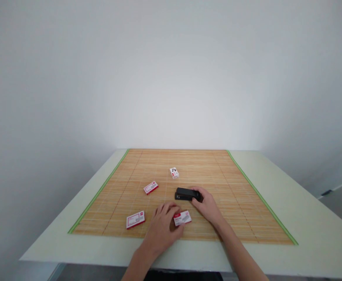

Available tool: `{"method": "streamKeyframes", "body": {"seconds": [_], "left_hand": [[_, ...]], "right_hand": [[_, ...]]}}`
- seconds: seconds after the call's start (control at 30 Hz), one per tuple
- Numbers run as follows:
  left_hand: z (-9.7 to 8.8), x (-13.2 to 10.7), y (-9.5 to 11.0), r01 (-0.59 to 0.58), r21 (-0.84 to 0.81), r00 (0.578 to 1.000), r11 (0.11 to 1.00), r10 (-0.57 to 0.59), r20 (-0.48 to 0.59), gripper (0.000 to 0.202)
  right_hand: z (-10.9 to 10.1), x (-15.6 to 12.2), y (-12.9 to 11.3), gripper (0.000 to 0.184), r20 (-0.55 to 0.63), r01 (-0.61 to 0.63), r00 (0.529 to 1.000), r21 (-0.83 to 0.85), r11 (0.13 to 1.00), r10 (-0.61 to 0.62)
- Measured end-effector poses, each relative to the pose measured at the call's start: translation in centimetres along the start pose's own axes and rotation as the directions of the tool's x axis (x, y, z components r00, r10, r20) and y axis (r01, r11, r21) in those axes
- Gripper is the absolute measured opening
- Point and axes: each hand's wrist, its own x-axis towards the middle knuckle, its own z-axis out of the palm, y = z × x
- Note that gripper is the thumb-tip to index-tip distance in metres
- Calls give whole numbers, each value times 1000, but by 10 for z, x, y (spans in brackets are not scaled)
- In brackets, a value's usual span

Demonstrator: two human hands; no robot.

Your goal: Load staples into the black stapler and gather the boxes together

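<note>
Your right hand has its thumb and fingers closed around the right end of a black stapler, thumb on the near side, fingers on the far side. The stapler reaches leftward from those fingers, its long axis running nearly side to side.

Your left hand curves over the left end of a small staple box, thumb along the near edge and forefinger at the far left corner. Thumb and forefinger are apart with the box between them; you cannot tell from this view whether they pinch it. The box's long axis also runs roughly side to side, its right end angled slightly away from you. From the left fingertips, the stapler lies just beyond and to the right, with a narrow strip of bamboo mat between it and the box. The right hand is the nearer to the stapler, the left to the box.

Left of your left fingers lies a flat red-and-white box; farther off, beyond them, lies a similar slim box. Farthest away is a white cube-like box with black and red marks. Red logo patches show, but the lettering is too small to read.
</note>
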Motion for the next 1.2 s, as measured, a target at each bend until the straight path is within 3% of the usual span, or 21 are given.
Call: {"method": "streamKeyframes", "body": {"seconds": [0.17, 0.27, 0.37, 0.47, 0.57, 0.67, 0.73, 0.83, 0.9, 0.97, 1.07, 1.13, 1.2], "left_hand": [[3, 4, -11, 25, 106, 993, 994, -13, -116, 40], [8, 4, -13, 11, 195, 991, 981, 15, -130, 42], [11, 4, -11, 14, 262, 987, 965, 28, -156, 42], [12, 3, -10, 33, 283, 983, 959, 20, -181, 40], [12, 3, -8, 51, 277, 980, 960, 5, -197, 40], [13, 2, -6, 61, 265, 982, 962, -10, -191, 42], [12, 1, -5, 62, 258, 983, 964, -15, -182, 44], [10, 0, -7, 51, 244, 985, 969, -9, -171, 46], [7, -2, -9, 45, 228, 985, 973, -4, -175, 47], [3, -4, -10, 40, 209, 985, 977, -3, -175, 47], [-1, -12, -9, 11, 168, 992, 986, 10, -122, 41], [-2, -18, -6, 5, 131, 997, 991, 5, -81, 41], [-2, -22, -4, 29, 99, 998, 995, -23, -58, 42]], "right_hand": [[-4, 15, -19, 39, 229, 20, 973, -9, 1000, -17], [-1, 25, -38, 35, 315, 106, 945, -55, 993, -83], [6, 35, -59, 26, 308, 239, 934, -161, 957, -182], [-1, 36, -71, 21, 202, 285, 950, -256, 924, -237], [-26, 23, -62, 20, 18, 186, 982, -257, 948, -187], [-54, 2, -33, 25, -135, -62, 990, -152, 986, 41], [-65, -9, -12, 33, -137, -181, 975, -39, 983, 174], [-70, -20, 6, 43, -91, -252, 962, 75, 965, 258], [-70, -24, 6, 52, -111, -280, 951, 80, 957, 288], [-71, -28, -3, 60, -225, -300, 929, 15, 954, 295], [-69, -39, -25, 52, -406, -304, 884, -127, 944, 230], [-60, -49, -39, 43, -321, -284, 922, -177, 942, 217], [-48, -58, -48, 38, -65, -238, 971, -175, 955, 230]]}}
